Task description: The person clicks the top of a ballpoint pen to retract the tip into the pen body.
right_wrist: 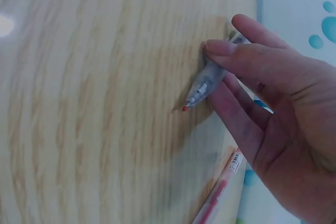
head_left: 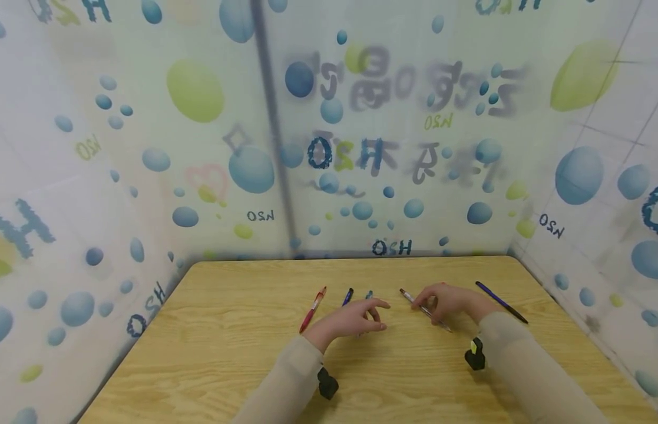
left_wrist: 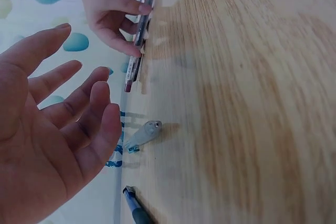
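My right hand (head_left: 447, 301) pinches a clear-barrelled pen (right_wrist: 207, 81) with a small red tip between thumb and fingers, low over the wooden table. In the head view this pen slants under the fingers. Beside that hand lies a clear pen with pinkish-red ink (right_wrist: 218, 195), mostly hidden in the head view. My left hand (head_left: 352, 320) hovers with fingers loosely spread, holding nothing. Partly beneath it are a dark blue pen (head_left: 347, 296) and a light blue pen (head_left: 369, 294). A red pen (head_left: 313, 309) lies just to its left.
A dark blue pen (head_left: 501, 301) lies to the right of my right arm. The wooden table (head_left: 201, 353) meets a patterned curtain (head_left: 329, 224) at its back edge, with more of it along both sides. A small black device sits at each wrist.
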The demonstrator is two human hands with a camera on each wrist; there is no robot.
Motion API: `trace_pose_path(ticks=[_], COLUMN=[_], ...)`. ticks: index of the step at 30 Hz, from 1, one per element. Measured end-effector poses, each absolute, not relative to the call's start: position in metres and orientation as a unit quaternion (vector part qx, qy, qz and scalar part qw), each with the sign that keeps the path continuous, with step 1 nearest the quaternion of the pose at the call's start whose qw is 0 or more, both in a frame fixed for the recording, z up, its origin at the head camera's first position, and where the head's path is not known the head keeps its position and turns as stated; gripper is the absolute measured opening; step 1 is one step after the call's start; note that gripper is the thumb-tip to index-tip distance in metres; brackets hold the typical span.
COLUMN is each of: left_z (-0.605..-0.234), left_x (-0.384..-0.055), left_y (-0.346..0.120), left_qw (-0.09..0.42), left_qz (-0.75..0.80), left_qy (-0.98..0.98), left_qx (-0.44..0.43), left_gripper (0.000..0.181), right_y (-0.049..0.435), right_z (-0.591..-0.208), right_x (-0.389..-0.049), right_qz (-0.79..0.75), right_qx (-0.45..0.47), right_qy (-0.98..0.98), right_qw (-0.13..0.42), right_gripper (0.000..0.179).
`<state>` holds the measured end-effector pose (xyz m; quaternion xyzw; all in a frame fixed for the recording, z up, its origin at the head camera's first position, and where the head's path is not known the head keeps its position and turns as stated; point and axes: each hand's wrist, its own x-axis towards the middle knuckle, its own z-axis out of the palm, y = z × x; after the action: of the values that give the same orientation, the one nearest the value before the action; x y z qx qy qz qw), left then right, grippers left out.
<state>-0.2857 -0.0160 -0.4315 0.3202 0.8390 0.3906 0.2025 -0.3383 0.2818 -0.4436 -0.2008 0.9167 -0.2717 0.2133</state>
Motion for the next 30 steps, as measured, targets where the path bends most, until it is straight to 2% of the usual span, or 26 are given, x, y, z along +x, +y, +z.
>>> trace_pose_path(ticks=[12,23,30], left_z=[-0.431,-0.421,-0.412], left_x=[-0.286,-0.292,-0.293], left_y=[-0.016,-0.013,-0.014], left_qw=[0.197,0.173,0.148], left_qz=[0.389,0.401,0.416], left_qy=[0.837,0.84,0.838], left_qx=[0.33,0.321,0.32], left_gripper=[0.05,0.05,0.047], right_y=[0.298,0.285,0.271], right_z=[-0.447,-0.43,-0.417], right_x=[-0.336,-0.315,-0.299], right_qz=[-0.381,-0.471,-0.511], right_qx=[-0.194,-0.247,-0.242], right_qy=[0.873,0.824,0.805], right_qw=[0.237,0.195,0.181], right_gripper=[0.052,0.051,0.05])
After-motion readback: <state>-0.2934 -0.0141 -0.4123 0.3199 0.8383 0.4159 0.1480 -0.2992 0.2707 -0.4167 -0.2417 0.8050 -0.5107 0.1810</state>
